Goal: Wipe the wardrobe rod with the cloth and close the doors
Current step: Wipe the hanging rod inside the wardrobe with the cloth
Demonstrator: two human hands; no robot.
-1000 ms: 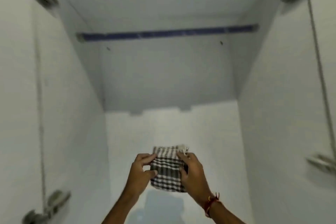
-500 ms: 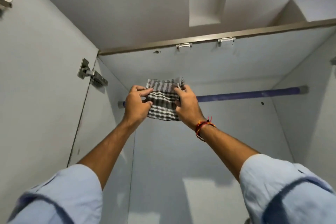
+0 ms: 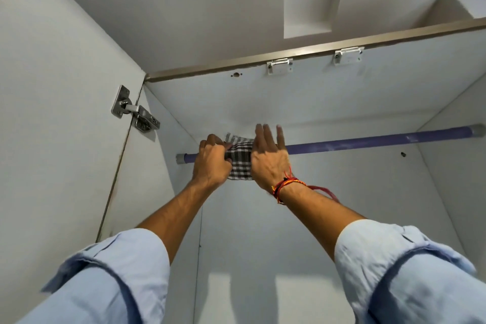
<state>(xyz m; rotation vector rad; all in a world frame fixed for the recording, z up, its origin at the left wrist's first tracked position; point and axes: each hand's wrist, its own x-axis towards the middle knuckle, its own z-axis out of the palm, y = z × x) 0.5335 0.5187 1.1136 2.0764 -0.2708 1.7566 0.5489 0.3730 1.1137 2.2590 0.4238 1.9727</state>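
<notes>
Nearest the camera, two rolled pale-blue sleeves (image 3: 110, 273) of soft woven cloth filled the lower corners of the frame, with bare forearms reaching up from them toward the middle.

The left hand (image 3: 211, 159) was closed into a fist, its fingers pinching the left edge of the cloth (image 3: 240, 163). The right hand (image 3: 268, 159) lay flat with its fingers straight and spread, the palm pressing the cloth's right part against the rod (image 3: 368, 141); it gripped nothing. A red and orange thread band (image 3: 285, 187) circled the right wrist.

The cloth was a small, thin, folded piece checked in black and white, with a striped border at its top edge. It sat just left of the frame's centre, draped over the rod near that rod's left end.

The rod was a smooth round purple bar with pale dusty streaks and grey end sockets, running from centre left to the right edge.

Farther off were flat matte white wardrobe panels, a shiny steel hinge (image 3: 134, 110) at the left, and two small white catches (image 3: 278, 64) under a brown top rail.
</notes>
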